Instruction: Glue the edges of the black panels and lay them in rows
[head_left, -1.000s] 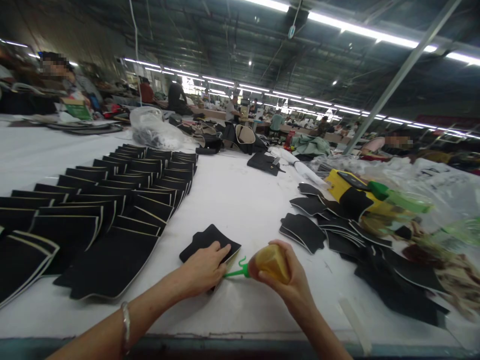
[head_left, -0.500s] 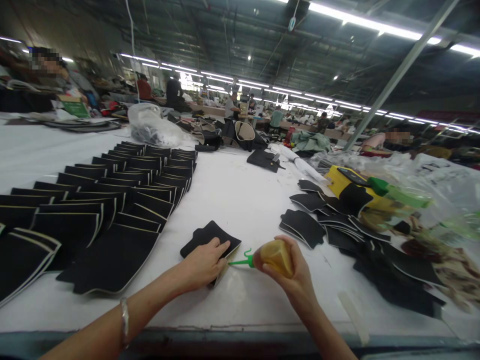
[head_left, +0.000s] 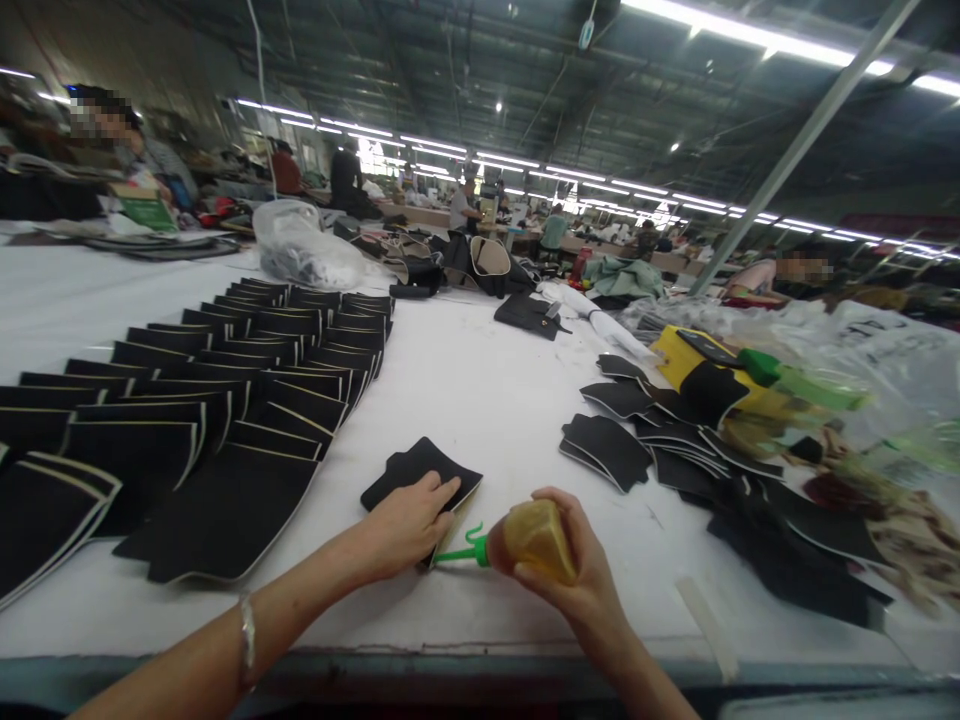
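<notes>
A black cut panel [head_left: 424,465] lies on the white tabletop in front of me. My left hand [head_left: 409,520] rests on it with fingers stretched out, pressing it down; its thumb side is partly hidden. In my right hand [head_left: 581,570] is a squeeze glue bottle [head_left: 536,540] with amber liquid and a green nozzle. The bottle is tilted on its side. Its nozzle tip meets the panel's near edge, just below my left fingers.
Rows of overlapping black panels [head_left: 225,500] cover the left of the table. More loose black panels [head_left: 607,450] lie at right, beside a yellow box [head_left: 675,365] and clear plastic. A plastic bag [head_left: 300,245] and a black bag piece [head_left: 529,315] are further back.
My right hand has drawn the glue bottle toward me and left, its nozzle moving down along the panel's edge. My left hand stays on the panel.
</notes>
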